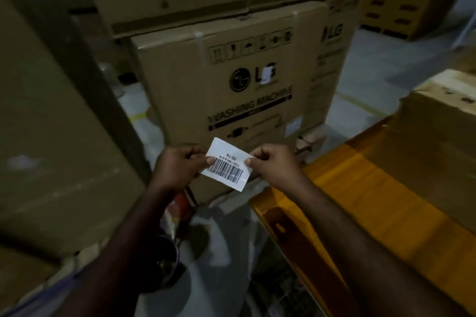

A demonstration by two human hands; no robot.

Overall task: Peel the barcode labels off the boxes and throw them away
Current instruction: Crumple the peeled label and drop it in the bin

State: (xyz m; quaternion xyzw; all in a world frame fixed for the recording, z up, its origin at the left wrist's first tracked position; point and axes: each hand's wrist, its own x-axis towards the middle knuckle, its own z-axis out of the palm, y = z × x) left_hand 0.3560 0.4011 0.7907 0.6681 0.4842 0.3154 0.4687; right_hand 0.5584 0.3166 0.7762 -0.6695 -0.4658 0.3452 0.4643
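I see the white barcode label [228, 165] held up between both hands, in front of the washing machine box [231, 90]. My left hand [177, 167] pinches its left edge, my right hand [273, 165] pinches its right edge. An orange-taped carton [386, 188] lies right.

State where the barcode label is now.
Centre of head view: left hand and right hand pinch the barcode label in front of the washing machine box.

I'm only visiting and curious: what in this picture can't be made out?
Head view, barcode label: side edges covered by the left hand and right hand pinching it.
Head view, small white sticker on the washing machine box: too blurred to read.
Head view, yellow box: cut off by the right edge.
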